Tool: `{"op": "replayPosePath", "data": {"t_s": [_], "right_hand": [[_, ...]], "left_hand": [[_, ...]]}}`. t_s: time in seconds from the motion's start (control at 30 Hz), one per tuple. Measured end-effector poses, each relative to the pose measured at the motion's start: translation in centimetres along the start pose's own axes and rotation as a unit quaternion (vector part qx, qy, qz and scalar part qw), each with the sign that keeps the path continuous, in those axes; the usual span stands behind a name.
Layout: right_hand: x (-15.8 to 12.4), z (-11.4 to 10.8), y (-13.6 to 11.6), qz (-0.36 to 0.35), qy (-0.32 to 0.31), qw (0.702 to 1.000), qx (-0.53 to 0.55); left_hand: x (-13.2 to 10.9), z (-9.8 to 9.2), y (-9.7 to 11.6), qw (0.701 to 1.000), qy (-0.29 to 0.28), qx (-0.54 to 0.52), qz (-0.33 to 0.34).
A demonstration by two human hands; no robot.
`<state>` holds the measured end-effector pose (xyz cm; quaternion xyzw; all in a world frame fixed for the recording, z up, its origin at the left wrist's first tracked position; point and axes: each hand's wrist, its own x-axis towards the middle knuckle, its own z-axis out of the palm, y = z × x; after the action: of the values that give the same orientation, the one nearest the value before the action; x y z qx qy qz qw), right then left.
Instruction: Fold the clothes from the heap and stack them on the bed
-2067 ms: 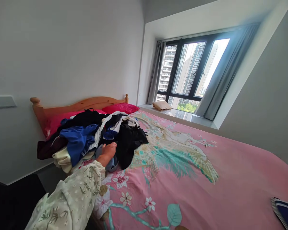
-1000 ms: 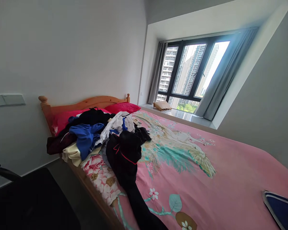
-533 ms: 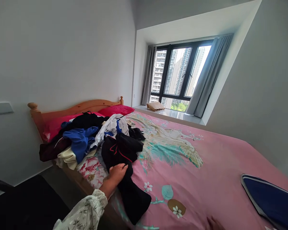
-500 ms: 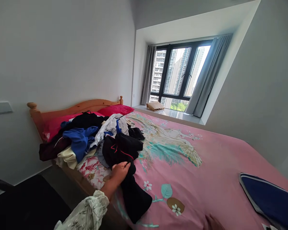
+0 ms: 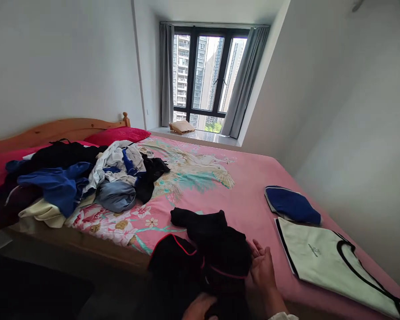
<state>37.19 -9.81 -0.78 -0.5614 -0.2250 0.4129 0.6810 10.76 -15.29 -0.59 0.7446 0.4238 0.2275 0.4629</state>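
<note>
A black garment with red piping (image 5: 216,249) lies loosely bunched at the front edge of the bed, one sleeve-like part stretching to the left. At the bottom of the view my left hand (image 5: 200,307) is closed on its near part; some of the fingers are cut off by the frame. My right hand (image 5: 262,269) is at the garment's right side, palm partly turned up and fingers apart, touching or almost touching the cloth. Further right, a folded pale green top with black trim (image 5: 316,253) lies flat, with a folded navy garment (image 5: 291,204) behind it.
A heap of mixed clothes, including a blue garment (image 5: 58,182), a white one (image 5: 115,162) and a grey one (image 5: 116,195), lies at the bed's left. Behind are a red pillow (image 5: 118,134) and a wooden headboard (image 5: 66,129). A beige bundle (image 5: 182,127) sits on the windowsill.
The black garment has come off the heap toward me and to the right, held by my left hand. My right hand has come up beside it. The view has turned right.
</note>
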Motion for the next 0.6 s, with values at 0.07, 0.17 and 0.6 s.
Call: {"op": "replayPosePath", "data": {"t_s": [0.07, 0.17, 0.6], "right_hand": [[-2.3, -1.1, -0.3, 0.029, 0.048, 0.996, 0.071], [-6.1, -1.0, -0.8, -0.097, 0.026, 0.991, -0.083], [-6.3, -2.7, -7.4, -0.224, 0.089, 0.94, -0.243]], "left_hand": [[-1.2, -1.8, -1.2, 0.998, 0.065, 0.014, -0.018], [-2.0, -5.4, -1.5, 0.973, 0.211, 0.097, -0.006], [3.7, -13.2, 2.6, 0.945, 0.278, 0.172, -0.016]]}}
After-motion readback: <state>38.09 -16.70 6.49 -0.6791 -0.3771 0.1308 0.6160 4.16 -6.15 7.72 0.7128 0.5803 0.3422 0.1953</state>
